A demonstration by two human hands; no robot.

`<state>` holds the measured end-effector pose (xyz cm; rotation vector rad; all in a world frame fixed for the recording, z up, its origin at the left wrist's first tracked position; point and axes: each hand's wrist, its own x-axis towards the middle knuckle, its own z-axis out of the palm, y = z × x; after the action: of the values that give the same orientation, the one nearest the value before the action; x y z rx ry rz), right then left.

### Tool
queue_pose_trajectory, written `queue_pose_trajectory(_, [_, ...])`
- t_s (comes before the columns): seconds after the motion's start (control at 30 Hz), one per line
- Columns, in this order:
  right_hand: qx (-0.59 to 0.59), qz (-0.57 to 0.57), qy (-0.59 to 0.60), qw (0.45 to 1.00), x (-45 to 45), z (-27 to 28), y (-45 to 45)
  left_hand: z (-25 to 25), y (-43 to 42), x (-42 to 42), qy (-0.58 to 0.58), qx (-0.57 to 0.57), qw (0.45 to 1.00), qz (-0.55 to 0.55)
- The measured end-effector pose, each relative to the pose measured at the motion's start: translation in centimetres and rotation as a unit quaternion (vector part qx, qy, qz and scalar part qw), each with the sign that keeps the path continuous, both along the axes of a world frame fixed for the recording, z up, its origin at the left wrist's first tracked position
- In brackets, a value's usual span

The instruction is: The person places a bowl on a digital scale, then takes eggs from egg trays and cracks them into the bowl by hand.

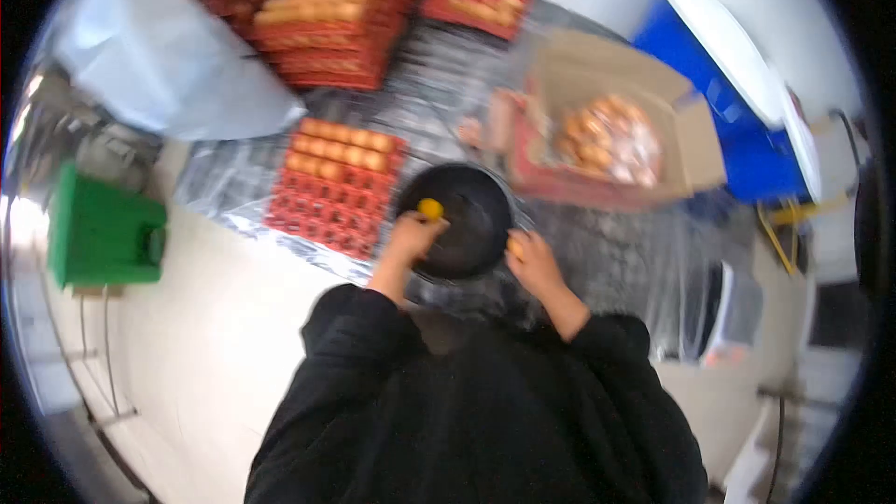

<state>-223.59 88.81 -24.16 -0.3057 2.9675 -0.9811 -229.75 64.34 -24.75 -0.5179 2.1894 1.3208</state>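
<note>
A round black bowl (471,233) sits at the table's front edge, right before me. My left hand (415,235) reaches over its left side, fingers closed on a small bright yellow round thing (430,208); blur hides its exact kind. Beside the bowl's right rim, my right hand (537,266) is closed around a brown egg (515,246), only partly showing between the fingers. Just left of the bowl lies a red egg tray (327,210), with rows of brown eggs (341,149) in its far part and bare cups nearer me.
Behind the bowl, to the right, stands an open cardboard box (686,121) with many eggs (607,140). Stacked egg trays (322,47) rise at the back left, near a pale plastic sheet or bag (177,65). A green bin (107,229) stands left; a blue drum (691,56) is at right.
</note>
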Motion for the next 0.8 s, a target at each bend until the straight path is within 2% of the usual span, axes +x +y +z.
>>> queue_pose_trajectory(0.03, [-0.012, 0.023, -0.008, 1.000, -0.5, 0.6, 0.0, -0.3, -0.1, -0.2, 0.009, 0.006, 1.000, -0.020])
queue_pose_trajectory(0.07, [-0.018, 0.027, 0.041, 0.999, -0.8, 0.5, -0.3, -2.5, -0.1, -0.2, 0.133, -0.157, 0.977, -0.050])
queue_pose_trajectory(0.1, [-0.033, 0.032, 0.056, 0.997, -0.9, 1.3, -0.8, -0.5, -0.2, -0.1, 0.088, -0.137, 0.985, -0.049])
queue_pose_trajectory(0.17, [-0.073, 0.032, 0.097, 0.992, -1.3, 1.7, -1.2, 0.4, 0.0, -0.7, 0.047, -0.093, 0.992, -0.068])
queue_pose_trajectory(0.2, [-0.155, 0.008, 0.039, 0.987, -1.2, 2.4, -1.7, -2.5, 0.7, -0.5, 0.196, -0.093, 0.975, -0.054])
queue_pose_trajectory(0.27, [-0.160, -0.003, 0.026, 0.987, -1.4, 2.6, -1.8, 0.2, 1.1, -0.2, 0.217, 0.030, 0.972, -0.088])
queue_pose_trajectory(0.33, [-0.084, 0.013, 0.060, 0.995, -1.6, 1.8, -1.3, 0.1, 1.9, 0.2, 0.250, 0.077, 0.960, -0.095])
queue_pose_trajectory(0.4, [-0.021, 0.021, 0.050, 0.998, -1.4, 0.5, -0.9, 1.8, 1.5, 0.4, 0.222, 0.060, 0.968, -0.101])
queue_pose_trajectory(0.47, [0.034, 0.022, -0.002, 0.999, -1.0, -0.7, -0.3, 0.9, 1.4, 0.1, 0.222, 0.049, 0.970, -0.088])
queue_pose_trajectory(0.6, [-0.083, 0.022, 0.146, 0.986, -2.1, 0.1, -0.9, -0.3, 1.5, -0.6, 0.234, 0.041, 0.969, -0.072])
queue_pose_trajectory(0.63, [-0.191, -0.019, 0.040, 0.981, -2.3, 0.3, -1.0, -0.6, 2.0, -0.4, 0.260, 0.066, 0.959, -0.091])
queue_pose_trajectory(0.67, [-0.295, -0.060, -0.066, 0.951, -2.6, 0.6, -1.3, -0.5, 2.5, -0.3, 0.285, 0.090, 0.948, -0.110])
queue_pose_trajectory(0.7, [-0.393, -0.098, -0.170, 0.899, -3.0, 1.0, -1.7, -0.4, 2.7, -0.4, 0.311, 0.112, 0.935, -0.129])
queue_pose_trajectory(0.73, [-0.448, -0.115, -0.211, 0.861, -3.3, 1.5, -2.2, -0.4, 2.9, -0.3, 0.315, 0.138, 0.927, -0.148])
queue_pose_trajectory(0.8, [-0.549, -0.144, -0.291, 0.770, -3.5, 3.4, -3.5, 3.3, 3.4, 1.0, 0.323, 0.190, 0.908, -0.186])
